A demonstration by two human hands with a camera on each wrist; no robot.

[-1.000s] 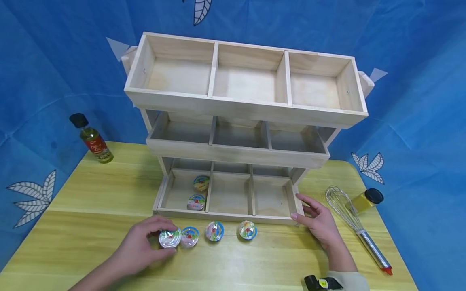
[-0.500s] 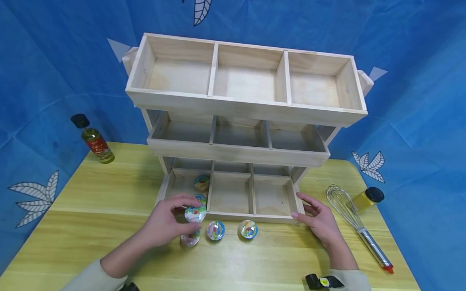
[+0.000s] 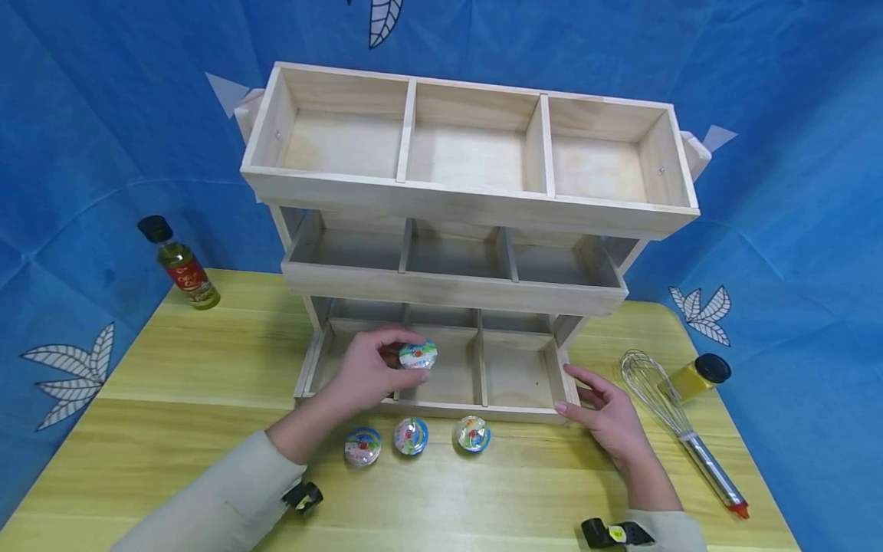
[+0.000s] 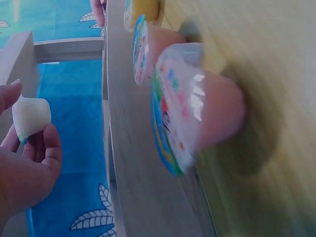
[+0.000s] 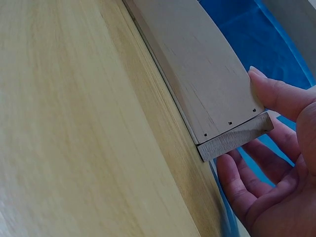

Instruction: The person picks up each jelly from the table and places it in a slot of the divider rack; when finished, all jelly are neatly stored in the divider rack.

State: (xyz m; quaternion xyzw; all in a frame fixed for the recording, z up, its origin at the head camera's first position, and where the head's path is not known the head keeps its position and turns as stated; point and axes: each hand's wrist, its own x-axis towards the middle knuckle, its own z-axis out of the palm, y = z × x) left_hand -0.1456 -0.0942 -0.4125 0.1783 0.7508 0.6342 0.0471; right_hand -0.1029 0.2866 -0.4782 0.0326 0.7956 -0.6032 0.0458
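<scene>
At far left, has a bottle (image 3: 185, 272) with a black cap and red label on the table (image 3: 207, 353), in front of a blue cloth (image 3: 103, 192). Further right, pinches a pale jelly cup (image 3: 418, 355) between thumb and fingers of the left hand (image 3: 369, 368), lid up, over the middle compartment (image 3: 455, 376) of the bottom tray (image 3: 510, 415); cannot tell whether touching its floor. In front of the tray, has a pink cup (image 3: 362, 447), a second pink cup (image 3: 411, 437) and a yellow cup (image 3: 473, 434) in a loose row, apart, lids up. Above, has the upper tiers of a wooden rack (image 3: 469, 199), divided in threes. Grips the tray's right front corner with the right hand (image 3: 607, 410), thumb at the front, fingers curled behind. At far right, has a whisk (image 3: 707, 462) lying with wires by a yellow jar (image 3: 690, 381).
</scene>
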